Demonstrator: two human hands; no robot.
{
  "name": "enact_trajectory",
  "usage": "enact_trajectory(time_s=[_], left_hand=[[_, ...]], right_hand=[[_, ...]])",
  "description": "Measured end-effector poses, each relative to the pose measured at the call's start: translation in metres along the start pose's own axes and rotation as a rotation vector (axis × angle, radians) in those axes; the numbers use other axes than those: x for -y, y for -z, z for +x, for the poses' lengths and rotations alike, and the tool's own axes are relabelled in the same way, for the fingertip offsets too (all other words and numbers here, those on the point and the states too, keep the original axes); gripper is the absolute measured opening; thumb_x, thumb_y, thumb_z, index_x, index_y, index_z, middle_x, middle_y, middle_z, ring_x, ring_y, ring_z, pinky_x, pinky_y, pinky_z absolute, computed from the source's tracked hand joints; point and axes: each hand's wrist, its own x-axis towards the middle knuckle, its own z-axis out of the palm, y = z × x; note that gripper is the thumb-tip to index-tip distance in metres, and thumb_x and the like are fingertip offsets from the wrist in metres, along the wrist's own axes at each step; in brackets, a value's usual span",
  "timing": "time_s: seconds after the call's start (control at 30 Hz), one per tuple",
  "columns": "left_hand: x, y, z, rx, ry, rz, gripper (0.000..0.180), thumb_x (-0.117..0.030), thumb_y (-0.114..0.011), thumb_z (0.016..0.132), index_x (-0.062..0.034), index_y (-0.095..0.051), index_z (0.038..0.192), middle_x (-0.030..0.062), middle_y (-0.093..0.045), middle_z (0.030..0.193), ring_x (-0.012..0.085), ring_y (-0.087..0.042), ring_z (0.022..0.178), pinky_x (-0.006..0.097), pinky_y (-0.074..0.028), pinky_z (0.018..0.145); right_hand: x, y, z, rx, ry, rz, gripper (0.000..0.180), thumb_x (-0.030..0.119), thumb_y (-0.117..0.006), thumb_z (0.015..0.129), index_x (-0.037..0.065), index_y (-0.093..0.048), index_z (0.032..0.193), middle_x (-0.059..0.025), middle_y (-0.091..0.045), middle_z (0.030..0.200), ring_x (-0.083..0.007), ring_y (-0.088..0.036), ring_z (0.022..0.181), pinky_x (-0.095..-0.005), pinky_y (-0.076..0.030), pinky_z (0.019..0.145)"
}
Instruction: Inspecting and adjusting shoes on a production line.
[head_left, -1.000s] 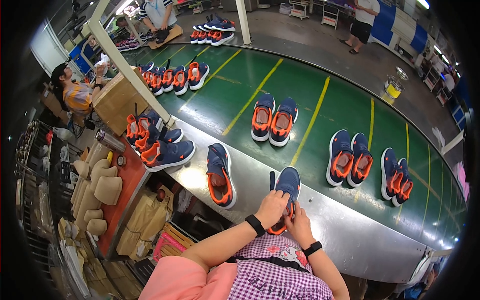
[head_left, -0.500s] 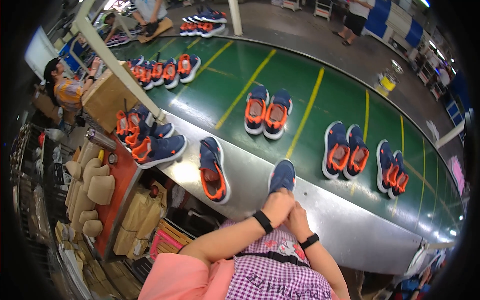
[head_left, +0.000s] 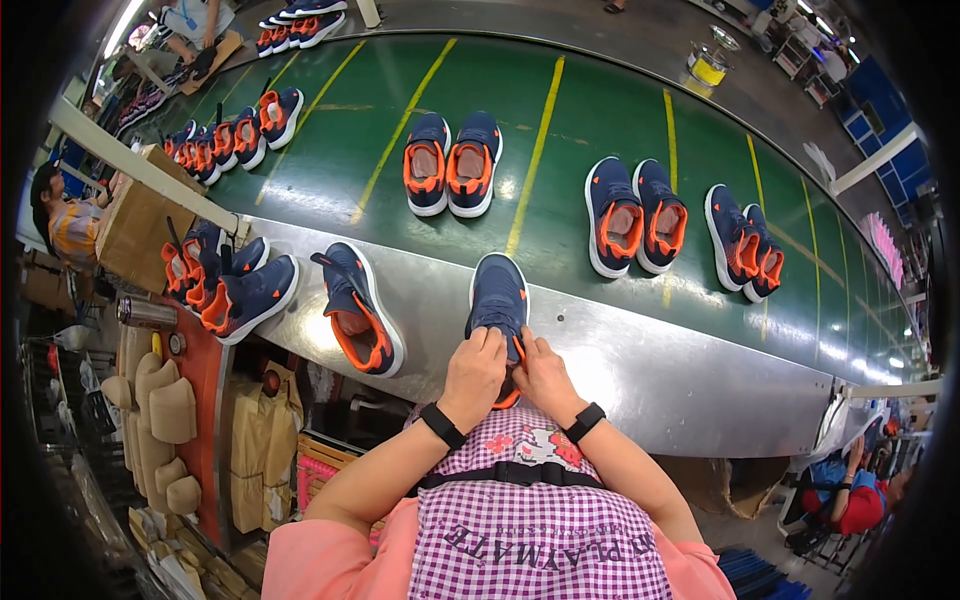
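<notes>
A navy sneaker (head_left: 499,297) with a white sole and orange lining rests on the metal ledge before me, toe pointing away. My left hand (head_left: 474,376) closes on the left side of its upper, fingertips near the middle. On the other side, my right hand (head_left: 547,378) pinches the upper near the strap. Both hands partly cover the shoe's opening. To the left, a matching sneaker (head_left: 362,312) stands on the ledge with its strap raised. Farther left, several more such sneakers (head_left: 250,296) are bunched together.
Beyond the metal ledge (head_left: 650,385) runs a green conveyor belt (head_left: 560,215) with yellow lines. It carries a pair of sneakers (head_left: 452,165) ahead and more pairs (head_left: 633,218) rightward. Beige foot forms (head_left: 165,410) lie on a red shelf at left. A person (head_left: 850,495) sits at lower right.
My hands have moved apart, from close together at the shoe's heel end to either side of its upper. The whole view has shifted, so the belt and shoes appear farther left and higher.
</notes>
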Motion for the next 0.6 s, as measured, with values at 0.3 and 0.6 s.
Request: enact_trajectory(time_s=[0.3,0.6], left_hand=[[0.014,-0.005,-0.009,-0.029,0.024,-0.141,0.031,-0.007,-0.062,0.071,-0.0113,-0.066,0.101,0.0034,-0.060,0.096,0.0225,-0.059,0.083,0.031,-0.052,0.065],[0.015,-0.014,-0.013,-0.032,-0.016,-0.117,0.035,-0.010,-0.060,0.072,-0.0099,-0.063,0.107,0.0032,-0.058,0.098,0.0198,-0.058,0.086,0.030,-0.052,0.065]], right_hand=[[-0.009,0.023,0.008,0.115,0.007,0.295,0.063,0.015,-0.064,0.075,-0.002,-0.042,0.132,-0.0224,-0.058,0.097,-0.0362,-0.060,0.084,-0.0391,-0.050,0.077],[0.069,0.094,0.074,-0.010,-0.122,0.595,0.042,0.035,-0.052,0.093,0.008,-0.053,0.125,-0.0136,-0.064,0.084,-0.0202,-0.062,0.077,-0.0306,-0.048,0.070]])
